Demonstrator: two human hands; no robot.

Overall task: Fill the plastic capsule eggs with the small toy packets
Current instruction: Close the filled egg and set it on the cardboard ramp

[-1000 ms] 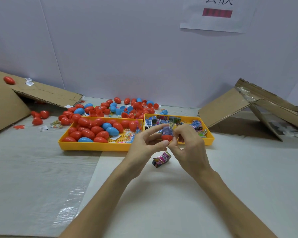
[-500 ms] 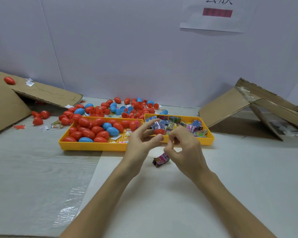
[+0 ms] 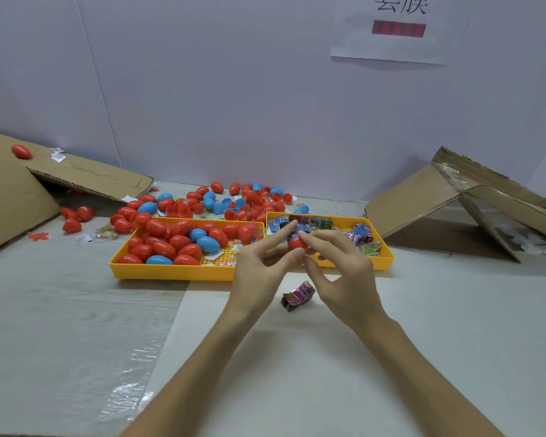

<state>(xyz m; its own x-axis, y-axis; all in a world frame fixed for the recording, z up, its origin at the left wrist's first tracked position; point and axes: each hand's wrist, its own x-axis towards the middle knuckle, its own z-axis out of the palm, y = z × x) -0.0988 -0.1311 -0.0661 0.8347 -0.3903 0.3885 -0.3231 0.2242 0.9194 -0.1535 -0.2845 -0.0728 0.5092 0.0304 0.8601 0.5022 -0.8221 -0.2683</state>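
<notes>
Above the table, my left hand (image 3: 262, 272) pinches a red capsule egg half (image 3: 297, 244) between thumb and fingers. A small toy packet (image 3: 292, 234) sticks out of the top of that half. My right hand (image 3: 344, 272) has its fingertips on the packet and the red half. Another pink toy packet (image 3: 298, 294) lies on the table just below both hands. Behind them, one yellow tray (image 3: 171, 272) holds red and blue eggs, and a second yellow tray (image 3: 386, 257) holds several toy packets.
Loose red and blue eggs and egg halves (image 3: 234, 200) lie scattered behind the trays. Flattened cardboard (image 3: 85, 178) leans at the left and a folded cardboard box (image 3: 448, 197) at the right. A white wall with a paper sign (image 3: 397, 26) closes the back.
Half a second ago my right hand had drawn back from the egg half; now its fingertips are back on the packet and the half. The left hand kept holding the half.
</notes>
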